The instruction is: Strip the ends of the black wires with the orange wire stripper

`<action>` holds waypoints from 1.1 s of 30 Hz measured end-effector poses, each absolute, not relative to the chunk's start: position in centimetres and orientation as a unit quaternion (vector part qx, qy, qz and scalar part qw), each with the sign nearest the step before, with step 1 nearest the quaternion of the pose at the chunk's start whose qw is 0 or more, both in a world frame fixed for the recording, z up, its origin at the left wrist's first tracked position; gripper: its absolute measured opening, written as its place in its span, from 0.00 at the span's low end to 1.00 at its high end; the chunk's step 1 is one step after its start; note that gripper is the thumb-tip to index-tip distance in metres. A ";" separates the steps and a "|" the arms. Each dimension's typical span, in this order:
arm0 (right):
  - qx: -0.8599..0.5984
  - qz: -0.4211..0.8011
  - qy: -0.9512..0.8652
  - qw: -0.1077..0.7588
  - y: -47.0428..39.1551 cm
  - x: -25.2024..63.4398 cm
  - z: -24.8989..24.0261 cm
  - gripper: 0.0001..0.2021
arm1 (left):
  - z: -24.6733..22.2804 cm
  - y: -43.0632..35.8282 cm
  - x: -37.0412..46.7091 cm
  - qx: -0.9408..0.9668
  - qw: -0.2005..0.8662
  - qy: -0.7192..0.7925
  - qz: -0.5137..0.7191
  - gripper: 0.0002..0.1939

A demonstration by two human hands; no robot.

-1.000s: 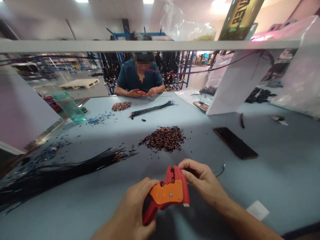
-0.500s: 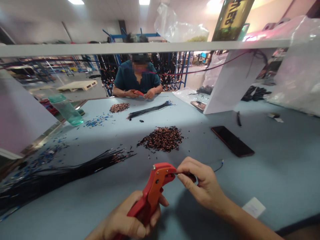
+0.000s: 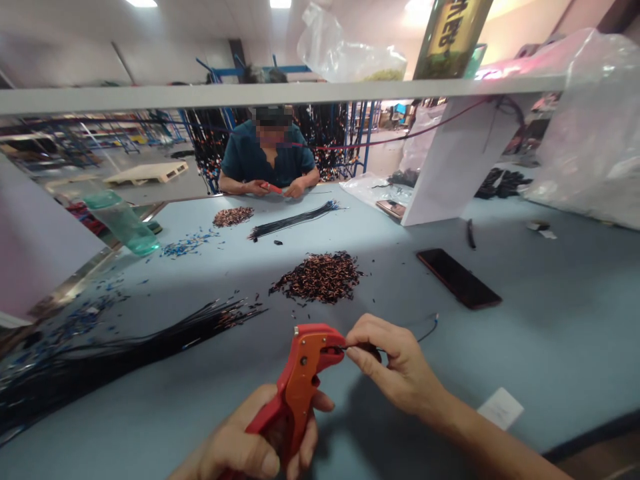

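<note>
My left hand (image 3: 270,433) is wrapped round the handles of a red and orange wire stripper (image 3: 301,373), whose head points to the right. In a pinch, my right hand (image 3: 387,353) holds a thin black wire (image 3: 429,331) with one end at the tool's jaws; the other end sticks out right of the hand, with a small blue tip. Beyond the tool lies a pile of small black and copper pieces (image 3: 325,277). A long bundle of black wires (image 3: 150,350) lies on the left.
A black phone (image 3: 459,278) lies at the right, with a white label (image 3: 501,409) nearer me. Across the table (image 3: 560,300), a person (image 3: 267,157) holds a red tool. A green bottle (image 3: 123,220) stands tilted at the left. A shelf (image 3: 280,95) spans above.
The whole view has shifted slightly, so things appear a little further left. Both hands keep their grips, and the wire is still at the tool's jaws.
</note>
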State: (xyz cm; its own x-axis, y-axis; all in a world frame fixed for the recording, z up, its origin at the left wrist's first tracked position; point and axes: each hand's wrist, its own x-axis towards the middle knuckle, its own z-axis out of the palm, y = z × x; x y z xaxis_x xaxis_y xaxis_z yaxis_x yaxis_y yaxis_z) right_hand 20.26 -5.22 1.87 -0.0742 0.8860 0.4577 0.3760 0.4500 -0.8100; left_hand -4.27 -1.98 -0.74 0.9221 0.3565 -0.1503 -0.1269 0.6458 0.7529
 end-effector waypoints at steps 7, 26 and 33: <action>-0.463 0.260 -0.688 0.495 -5.2 20.2 1.9 0.07 | -0.7 -1.9 -4.3 0.408 0.893 0.145 0.123 0.37; -0.461 0.246 -0.699 0.488 -5.3 20.3 2.0 0.08 | -0.9 -2.2 -4.1 0.431 0.875 0.164 0.146 0.38; -0.453 0.220 -0.715 0.485 -5.2 20.3 2.1 0.08 | 0.3 -2.4 -4.3 0.445 0.862 0.205 0.129 0.31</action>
